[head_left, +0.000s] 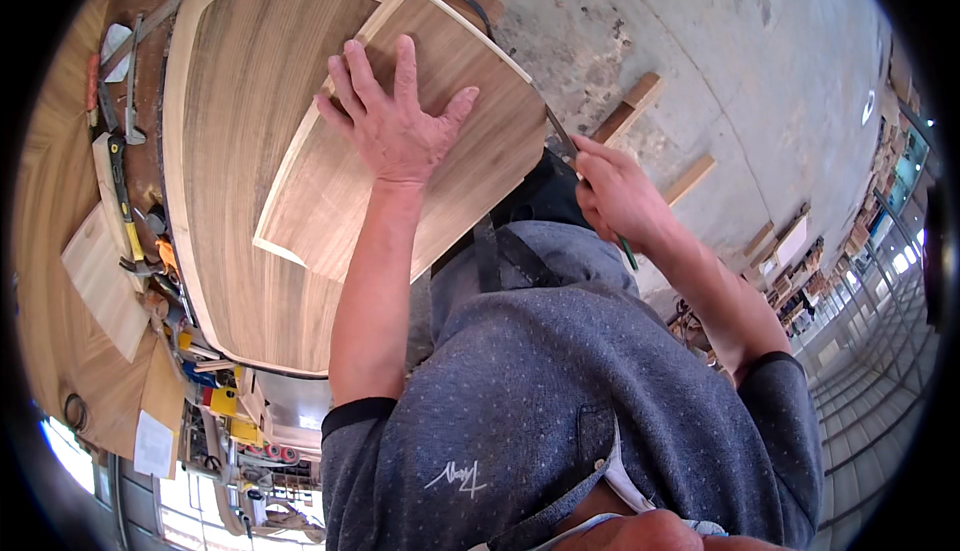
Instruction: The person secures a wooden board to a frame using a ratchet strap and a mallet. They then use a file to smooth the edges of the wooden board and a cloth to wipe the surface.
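With fingers spread, my left hand [398,129] lies flat on a curved wooden panel [470,151] with pale edging strips along several sides. That panel rests on top of a larger wooden panel [250,101] with a pale border and rounded corners. Closed around a tool that looks like a file [561,135] is my right hand [620,191]. The tool's narrow dark blade touches or lies very close to the upper panel's right corner, and a green handle end shows below my fist. My fingers hide most of the handle.
Left of the panels, a workbench holds a hammer [125,201], a caliper [131,101] and a pale board [105,276]. Wood offcuts [628,111] lie on the concrete floor [700,71] at the right. More timber and clutter line the far right side.
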